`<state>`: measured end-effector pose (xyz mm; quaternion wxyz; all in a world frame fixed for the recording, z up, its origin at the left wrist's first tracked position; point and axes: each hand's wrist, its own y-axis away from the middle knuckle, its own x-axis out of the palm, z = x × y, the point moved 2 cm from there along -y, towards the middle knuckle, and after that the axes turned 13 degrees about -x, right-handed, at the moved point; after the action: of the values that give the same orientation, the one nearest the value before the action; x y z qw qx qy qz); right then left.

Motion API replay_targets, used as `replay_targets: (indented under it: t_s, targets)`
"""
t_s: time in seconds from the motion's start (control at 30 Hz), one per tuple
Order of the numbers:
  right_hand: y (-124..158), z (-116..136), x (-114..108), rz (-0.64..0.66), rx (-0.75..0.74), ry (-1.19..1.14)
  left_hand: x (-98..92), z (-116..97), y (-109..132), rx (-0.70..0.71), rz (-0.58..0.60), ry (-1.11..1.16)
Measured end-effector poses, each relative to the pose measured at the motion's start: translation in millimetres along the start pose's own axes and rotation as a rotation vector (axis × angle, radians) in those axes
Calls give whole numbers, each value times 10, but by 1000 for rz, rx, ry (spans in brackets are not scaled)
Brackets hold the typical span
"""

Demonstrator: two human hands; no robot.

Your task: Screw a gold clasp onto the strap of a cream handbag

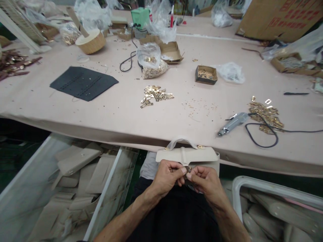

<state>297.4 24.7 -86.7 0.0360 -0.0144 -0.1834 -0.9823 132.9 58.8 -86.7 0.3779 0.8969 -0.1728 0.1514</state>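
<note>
Pale table [113, 116] is stretching far; near, left hand [168, 174] and right hand [206, 180], fingers nearly closed, are pinching a small fitting [188, 169] at the cream bag [169, 155].

A green box [140, 17] is standing toward the rear of the tabletop [116, 116], left of a printed cardboard carton [259, 20].

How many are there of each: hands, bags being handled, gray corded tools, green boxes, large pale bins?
Left hand and right hand: 2
Handled bag: 1
Gray corded tool: 1
Green box: 1
Left bin and right bin: 2
Total: 7
</note>
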Motion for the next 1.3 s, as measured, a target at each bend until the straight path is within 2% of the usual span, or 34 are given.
replay_targets:
  t_s: [0.2,0.3,0.4,0.57,0.67,0.83,1.13,1.3]
  targets:
    - [43,81,62,21,-16,229,30,30,-7,-15,-155,12]
    - [84,91,91,62,-32,322,36,75,-12,-26,-193,-29]
    - [113,43,97,39,-31,349,30,127,-25,-53,-211,-11]
    - [117,-73,94,33,-28,277,34,189,-63,-110,-189,130]
    - [114,-97,98,28,-22,288,47,212,-85,-101,-221,168]
    - [120,-127,126,3,-14,202,76,234,-103,-96,-233,185]
    - [141,-299,131,-143,-15,32,97,197,-103,-113,-219,181]
    - [133,-284,139,-140,-39,-88,83,181,-112,-112,-214,188]
